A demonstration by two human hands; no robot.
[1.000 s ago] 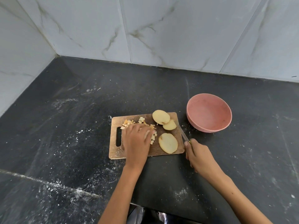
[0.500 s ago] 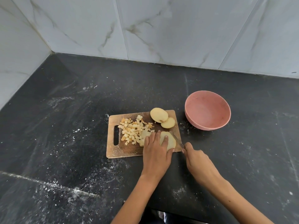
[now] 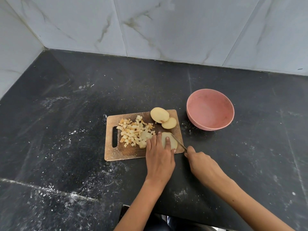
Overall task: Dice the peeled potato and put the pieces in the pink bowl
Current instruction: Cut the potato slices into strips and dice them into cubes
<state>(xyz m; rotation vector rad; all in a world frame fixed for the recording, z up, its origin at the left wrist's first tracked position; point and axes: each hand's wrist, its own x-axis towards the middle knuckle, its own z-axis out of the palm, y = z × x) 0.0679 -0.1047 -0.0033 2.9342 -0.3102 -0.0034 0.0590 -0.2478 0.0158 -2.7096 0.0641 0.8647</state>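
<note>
A wooden cutting board (image 3: pixel 116 152) lies on the black counter. A heap of diced potato (image 3: pixel 134 131) covers its middle. Two thick potato slices (image 3: pixel 160 115) lean together at the board's far right corner. My left hand (image 3: pixel 160 155) presses flat on a third potato slice (image 3: pixel 173 142) at the near right corner, fingers spread over it. My right hand (image 3: pixel 200 162) grips a knife (image 3: pixel 178 141) whose blade rests across that slice's right side. The pink bowl (image 3: pixel 196 120) stands empty to the right of the board.
Marble-tiled walls close the counter at the back and left. White dust and specks lie scattered on the dark counter (image 3: pixel 66 114). The counter's front edge runs just under my forearms.
My left hand moved from the diced heap to the near slice and now holds it down. The knife came in from the board's right edge onto that slice.
</note>
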